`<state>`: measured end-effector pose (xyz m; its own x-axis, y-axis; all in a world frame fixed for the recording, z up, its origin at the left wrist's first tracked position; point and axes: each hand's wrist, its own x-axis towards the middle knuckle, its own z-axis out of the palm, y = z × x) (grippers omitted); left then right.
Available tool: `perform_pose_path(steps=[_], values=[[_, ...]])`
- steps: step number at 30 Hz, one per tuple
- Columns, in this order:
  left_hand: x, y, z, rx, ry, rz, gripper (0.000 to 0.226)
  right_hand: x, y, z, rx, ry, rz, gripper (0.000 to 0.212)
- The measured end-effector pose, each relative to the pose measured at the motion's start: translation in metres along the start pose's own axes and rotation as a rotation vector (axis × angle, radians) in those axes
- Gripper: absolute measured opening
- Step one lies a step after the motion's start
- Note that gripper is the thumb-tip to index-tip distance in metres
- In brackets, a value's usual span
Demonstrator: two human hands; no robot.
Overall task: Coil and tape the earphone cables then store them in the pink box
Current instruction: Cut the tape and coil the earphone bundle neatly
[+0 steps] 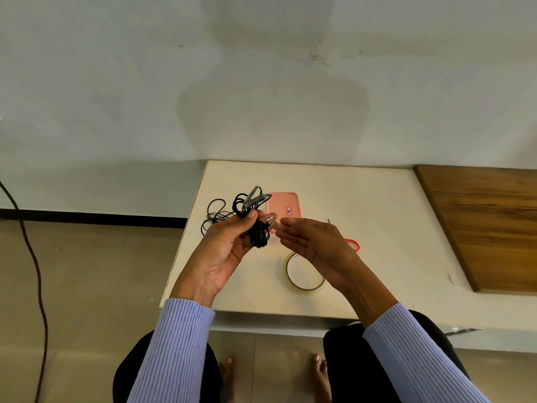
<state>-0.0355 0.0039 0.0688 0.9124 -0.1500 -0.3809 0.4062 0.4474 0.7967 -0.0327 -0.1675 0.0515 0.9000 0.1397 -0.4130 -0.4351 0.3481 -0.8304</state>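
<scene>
The left hand (223, 242) gripped the coiled cable (257, 228) above the table (377, 228); the right hand (308, 239) was open just beside it. The pink box (286, 206) lay closed behind.

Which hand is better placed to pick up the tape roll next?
Right, probably. The right hand is open, holds nothing, and hovers directly over the clear round tape roll on the white table. The left hand grips the coiled black earphone cable.
</scene>
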Motion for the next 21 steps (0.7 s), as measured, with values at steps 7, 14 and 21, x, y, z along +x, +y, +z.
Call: perform_pose_path(steps=[7, 14, 21], values=[[0.002, -0.003, 0.008, -0.141, -0.023, -0.027, 0.012, 0.0, 0.002, 0.001, 0.048, 0.09, -0.008, 0.024], [0.002, 0.0, 0.009, -0.22, -0.032, -0.009, 0.011, -0.001, -0.001, -0.001, 0.222, 0.072, 0.073, 0.025], [0.003, -0.002, 0.005, -0.153, -0.011, -0.015, 0.014, -0.003, -0.007, -0.001, 0.3, -0.048, 0.166, 0.026]])
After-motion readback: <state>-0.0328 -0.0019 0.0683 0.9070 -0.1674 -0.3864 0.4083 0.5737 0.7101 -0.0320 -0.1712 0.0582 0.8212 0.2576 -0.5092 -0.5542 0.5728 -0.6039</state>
